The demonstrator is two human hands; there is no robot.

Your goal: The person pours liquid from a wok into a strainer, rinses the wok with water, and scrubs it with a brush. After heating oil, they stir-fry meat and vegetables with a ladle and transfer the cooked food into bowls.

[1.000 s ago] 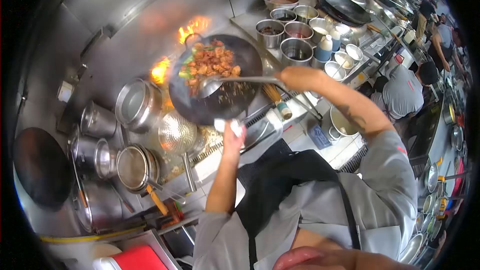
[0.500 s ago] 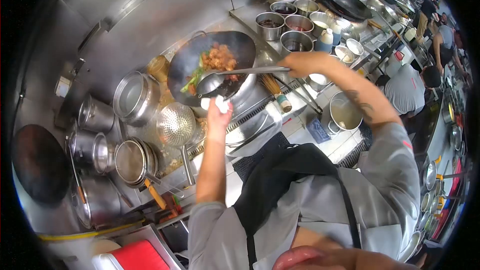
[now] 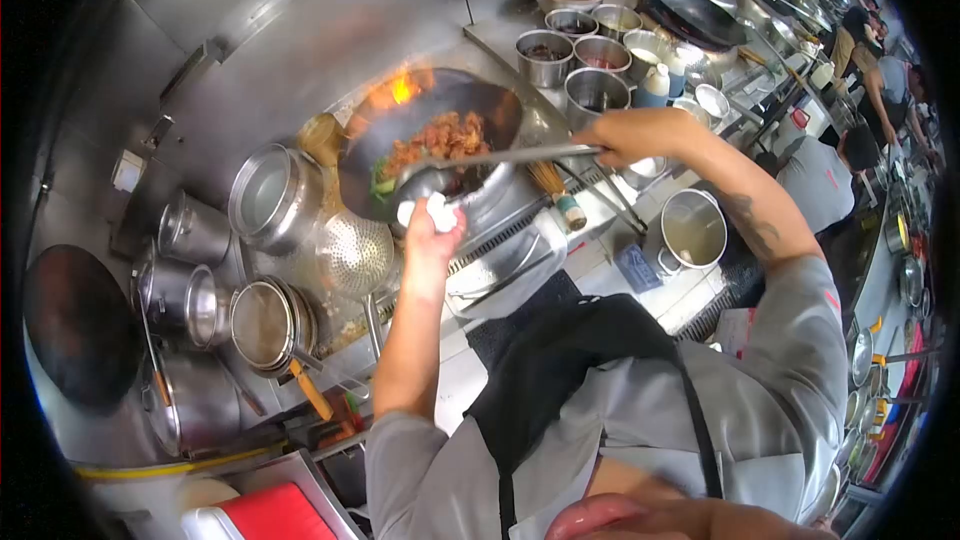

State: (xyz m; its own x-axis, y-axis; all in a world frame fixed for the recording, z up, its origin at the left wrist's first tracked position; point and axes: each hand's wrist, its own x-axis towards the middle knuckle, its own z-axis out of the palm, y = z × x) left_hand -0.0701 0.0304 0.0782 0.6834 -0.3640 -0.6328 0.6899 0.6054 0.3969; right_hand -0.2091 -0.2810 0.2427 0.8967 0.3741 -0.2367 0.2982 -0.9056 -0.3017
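1. A brushed stainless steel back wall (image 3: 300, 30) fills your view; co-workers in grey (image 3: 815, 180) crowd in at 2 o'clock.
2. The round black wok (image 3: 490, 105) sits tilted at 12 o'clock, orange flame (image 3: 400, 90) licking its 11 o'clock rim, orange-brown fried pieces and greens (image 3: 440, 137) heaped inside.
3. Round steel seasoning tubs (image 3: 592, 92) stand at the wok's 2 o'clock, within arm's reach for dipping.
4. Your right hand (image 3: 632, 135) is closed on the long steel ladle (image 3: 510, 155), its bowl under the food.
5. Your left hand (image 3: 432, 235) clamps the wok's near rim through a white cloth (image 3: 428, 210), likely against heat.
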